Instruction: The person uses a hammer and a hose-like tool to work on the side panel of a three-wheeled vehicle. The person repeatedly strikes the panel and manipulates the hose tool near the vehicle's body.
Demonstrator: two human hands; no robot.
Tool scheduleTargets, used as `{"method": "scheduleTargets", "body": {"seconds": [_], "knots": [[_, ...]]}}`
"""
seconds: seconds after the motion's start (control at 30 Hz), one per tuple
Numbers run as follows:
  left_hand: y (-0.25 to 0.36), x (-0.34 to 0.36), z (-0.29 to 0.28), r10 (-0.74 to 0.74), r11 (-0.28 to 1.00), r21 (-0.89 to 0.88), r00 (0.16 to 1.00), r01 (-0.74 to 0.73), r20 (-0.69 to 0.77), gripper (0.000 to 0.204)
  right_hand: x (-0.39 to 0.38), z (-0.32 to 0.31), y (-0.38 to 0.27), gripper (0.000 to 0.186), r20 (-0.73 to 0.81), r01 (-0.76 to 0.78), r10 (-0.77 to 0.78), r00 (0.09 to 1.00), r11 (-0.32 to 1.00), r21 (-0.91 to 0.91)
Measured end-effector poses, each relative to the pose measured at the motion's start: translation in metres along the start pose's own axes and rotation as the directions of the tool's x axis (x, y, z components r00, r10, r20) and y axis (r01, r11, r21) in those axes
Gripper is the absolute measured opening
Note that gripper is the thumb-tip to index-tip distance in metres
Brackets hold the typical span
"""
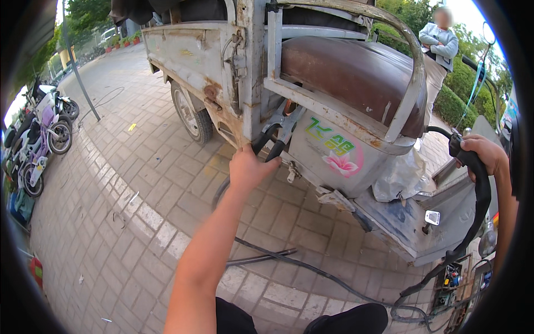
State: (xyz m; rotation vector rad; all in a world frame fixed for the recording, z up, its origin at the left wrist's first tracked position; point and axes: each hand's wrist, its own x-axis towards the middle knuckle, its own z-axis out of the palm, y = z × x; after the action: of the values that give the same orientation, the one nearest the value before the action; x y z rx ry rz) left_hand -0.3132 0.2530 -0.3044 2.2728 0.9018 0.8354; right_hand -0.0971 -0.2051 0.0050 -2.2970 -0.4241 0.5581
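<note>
My left hand [248, 168] is closed round the black handles of a metal clamp [286, 123]. Its jaws reach up against the rusty frame of a grey cargo tricycle [189, 47], under the seat's front corner; whether they bite cannot be told. A black cable [219, 195] curves down behind my left wrist. On the right, my right hand [485, 151] grips the upper end of a thick black cable [477, 206], beside a black handlebar grip [438, 130]. That cable hangs down past the footboard to the ground. My fingers partly hide the cable's end.
A brown padded seat [356, 78] sits inside a bent metal rail. Loose cable [334, 278] crosses the paving near my knees. An open box of parts [449, 278] stands lower right. Parked scooters [47, 133] line the left; a person [439, 47] stands beyond the tricycle with folded arms.
</note>
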Motion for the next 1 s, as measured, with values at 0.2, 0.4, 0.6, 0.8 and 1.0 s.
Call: {"method": "scheduleTargets", "body": {"seconds": [0.2,0.4,0.6,0.8,1.0], "knots": [[-0.007,0.012,-0.009,0.030,0.999,-0.035,0.999,-0.029,0.025,0.081,-0.004,-0.003,0.003,0.031,-0.004,-0.002,0.002,1.000,1.000,-0.016],[-0.004,0.008,-0.009,0.023,0.998,-0.056,0.999,-0.022,0.023,0.081,-0.009,0.002,-0.015,0.029,0.043,-0.025,0.027,0.999,0.999,-0.032],[-0.004,0.007,-0.008,0.031,0.995,-0.101,0.999,-0.028,0.024,0.080,-0.015,0.003,-0.015,0.028,0.077,-0.063,0.062,0.995,0.998,0.011],[0.001,0.008,-0.011,0.006,0.994,-0.109,0.998,0.000,0.058,0.077,-0.019,0.000,-0.015,0.029,0.084,-0.081,0.082,0.993,0.997,-0.021],[0.000,0.008,-0.010,0.015,0.996,-0.085,0.998,-0.010,0.058,0.076,-0.026,0.008,-0.019,0.030,0.093,-0.070,0.073,0.993,0.997,-0.028]]}}
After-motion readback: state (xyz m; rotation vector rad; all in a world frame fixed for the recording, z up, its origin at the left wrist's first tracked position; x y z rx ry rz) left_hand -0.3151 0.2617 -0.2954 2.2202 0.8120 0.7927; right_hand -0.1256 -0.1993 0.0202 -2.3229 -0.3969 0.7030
